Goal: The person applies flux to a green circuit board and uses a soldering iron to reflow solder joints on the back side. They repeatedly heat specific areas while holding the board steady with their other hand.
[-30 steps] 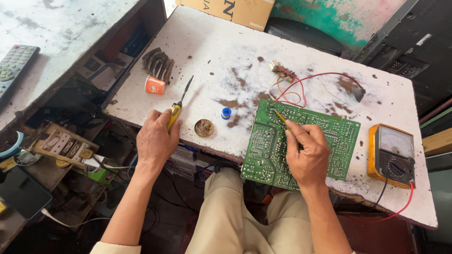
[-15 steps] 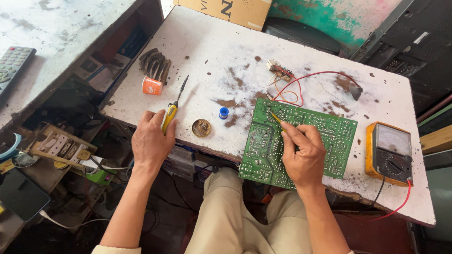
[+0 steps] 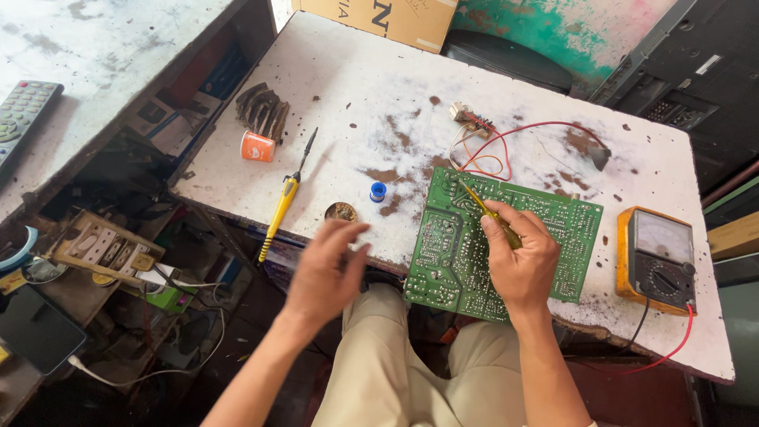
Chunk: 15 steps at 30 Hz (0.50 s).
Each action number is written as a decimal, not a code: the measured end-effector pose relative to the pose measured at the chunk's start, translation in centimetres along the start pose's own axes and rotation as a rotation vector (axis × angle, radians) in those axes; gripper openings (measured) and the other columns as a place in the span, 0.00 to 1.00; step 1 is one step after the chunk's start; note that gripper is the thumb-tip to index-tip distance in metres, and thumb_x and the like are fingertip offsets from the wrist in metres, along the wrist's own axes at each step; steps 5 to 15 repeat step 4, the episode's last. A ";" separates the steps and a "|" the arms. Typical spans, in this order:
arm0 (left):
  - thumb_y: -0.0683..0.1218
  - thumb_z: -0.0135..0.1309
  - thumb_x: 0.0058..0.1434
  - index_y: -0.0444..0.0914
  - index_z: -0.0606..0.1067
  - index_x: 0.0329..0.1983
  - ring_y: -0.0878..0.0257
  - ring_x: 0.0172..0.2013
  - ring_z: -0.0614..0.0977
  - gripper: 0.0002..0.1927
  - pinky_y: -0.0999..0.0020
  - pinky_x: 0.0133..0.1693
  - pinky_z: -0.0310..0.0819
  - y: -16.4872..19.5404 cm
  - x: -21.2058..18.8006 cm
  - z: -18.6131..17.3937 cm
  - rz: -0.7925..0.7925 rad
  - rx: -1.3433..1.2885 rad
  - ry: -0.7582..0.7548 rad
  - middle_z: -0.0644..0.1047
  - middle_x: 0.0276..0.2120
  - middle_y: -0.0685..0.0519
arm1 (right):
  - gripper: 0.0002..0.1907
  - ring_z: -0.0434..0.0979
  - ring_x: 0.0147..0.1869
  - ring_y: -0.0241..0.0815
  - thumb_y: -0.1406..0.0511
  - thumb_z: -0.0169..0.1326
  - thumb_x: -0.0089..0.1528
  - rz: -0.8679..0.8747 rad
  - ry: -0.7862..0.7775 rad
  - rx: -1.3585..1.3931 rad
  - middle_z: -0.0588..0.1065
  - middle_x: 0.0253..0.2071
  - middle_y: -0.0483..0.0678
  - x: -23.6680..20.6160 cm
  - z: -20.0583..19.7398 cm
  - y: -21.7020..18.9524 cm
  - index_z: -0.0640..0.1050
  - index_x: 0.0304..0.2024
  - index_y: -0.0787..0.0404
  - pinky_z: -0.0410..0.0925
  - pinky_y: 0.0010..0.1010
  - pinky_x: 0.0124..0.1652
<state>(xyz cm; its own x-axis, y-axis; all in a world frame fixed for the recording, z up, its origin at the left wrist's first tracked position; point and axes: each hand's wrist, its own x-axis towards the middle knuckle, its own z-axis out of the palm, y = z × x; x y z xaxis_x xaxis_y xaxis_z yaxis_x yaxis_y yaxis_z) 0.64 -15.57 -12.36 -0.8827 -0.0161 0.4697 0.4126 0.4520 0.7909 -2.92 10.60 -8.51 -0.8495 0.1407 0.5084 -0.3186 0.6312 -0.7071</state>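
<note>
Your right hand (image 3: pixel 518 265) pinches a yellow-tipped probe (image 3: pixel 484 209) over the green circuit board (image 3: pixel 498 237), its length slanting up-left. Your left hand (image 3: pixel 324 269) hovers empty, fingers loose, left of the board, nearest the solder tin (image 3: pixel 341 212).

Table: white painted top (image 3: pixel 356 87), worn, with brown chipped patches and specks.
Near edge: green circuit board (image 3: pixel 451 245), overhanging the front edge.
Right end: orange analogue multimeter (image 3: pixel 658 257), 1 red lead and 1 black lead running off it.
Middle: small blue spool (image 3: pixel 379 190), round brass tin (image 3: pixel 341 212), yellow-handled soldering iron (image 3: pixel 282 207) partly over the edge.
Left end: orange cup (image 3: pixel 258 146) on its side, dark ribbed part (image 3: pixel 263 110).
Far edge: cardboard box (image 3: pixel 379 17).
</note>
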 end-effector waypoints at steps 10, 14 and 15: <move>0.39 0.55 0.65 0.34 0.73 0.57 0.56 0.44 0.81 0.16 0.68 0.44 0.76 1.9 0.5 1.9 0.023 -0.173 -0.149 0.77 0.48 0.45 | 0.10 0.75 0.32 0.37 0.68 0.62 0.64 -0.128 0.023 -0.076 0.76 0.34 0.47 -0.6 -0.1 0.0 0.84 0.48 0.61 0.67 0.28 0.33; 0.39 0.55 0.65 0.34 0.73 0.57 0.56 0.44 0.81 0.16 0.68 0.44 0.76 1.9 0.5 1.9 0.023 -0.173 -0.149 0.77 0.48 0.45 | 0.10 0.75 0.32 0.37 0.68 0.62 0.64 -0.128 0.023 -0.076 0.76 0.34 0.47 -0.6 -0.1 0.0 0.84 0.48 0.61 0.67 0.28 0.33; 0.39 0.55 0.65 0.34 0.73 0.57 0.56 0.44 0.81 0.16 0.68 0.44 0.76 1.9 0.5 1.9 0.023 -0.173 -0.149 0.77 0.48 0.45 | 0.10 0.75 0.32 0.37 0.68 0.62 0.64 -0.128 0.023 -0.076 0.76 0.34 0.47 -0.6 -0.1 0.0 0.84 0.48 0.61 0.67 0.28 0.33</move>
